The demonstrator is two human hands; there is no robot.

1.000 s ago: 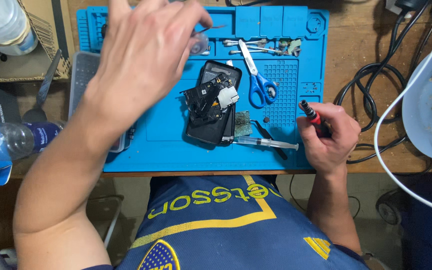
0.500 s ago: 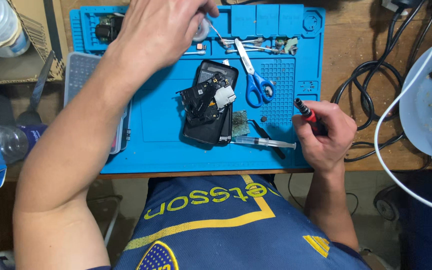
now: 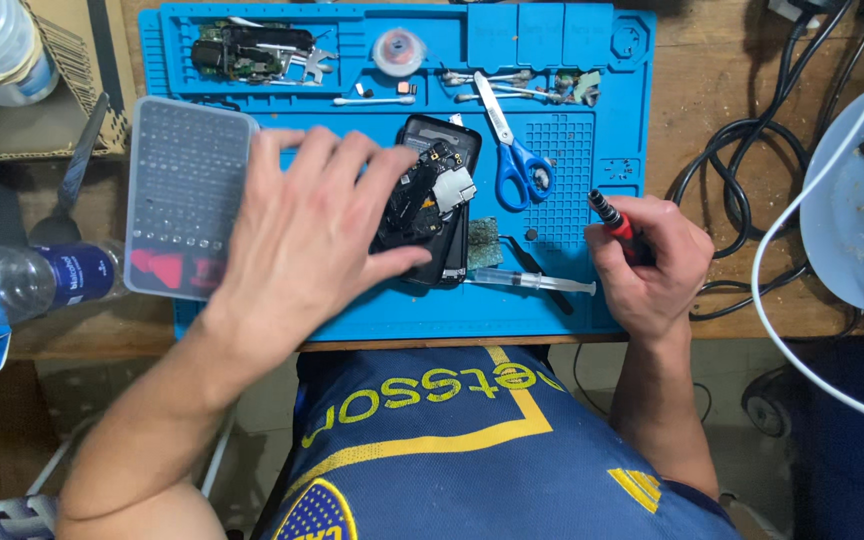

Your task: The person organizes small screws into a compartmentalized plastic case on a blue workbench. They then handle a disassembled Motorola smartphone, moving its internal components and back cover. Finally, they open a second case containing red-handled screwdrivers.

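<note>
The left hand lies spread and flat, fingers apart, over the middle of the blue work mat, holding nothing; its fingertips reach the left edge of the opened black device, and the palm hides whatever part of the mat lies under it. The device sits just right of centre, its back off and dark inner parts with a small silver plate showing; its lower left corner is covered by the thumb. The right hand, at the right edge of the mat, is closed around a red and black screwdriver, of which only the tip end sticks out above the fist. Between the two hands a clear syringe lies flat on the mat, just below the device. Blue-handled scissors lie above it, to the upper right of the device. A grey bit case rests at the mat's left edge, its right side partly covered by the left hand. A second stripped device in the upper left tray is too small to make out in detail. A plastic bottle is cut off at the left edge of the frame, and black cables coil at the upper right.
</note>
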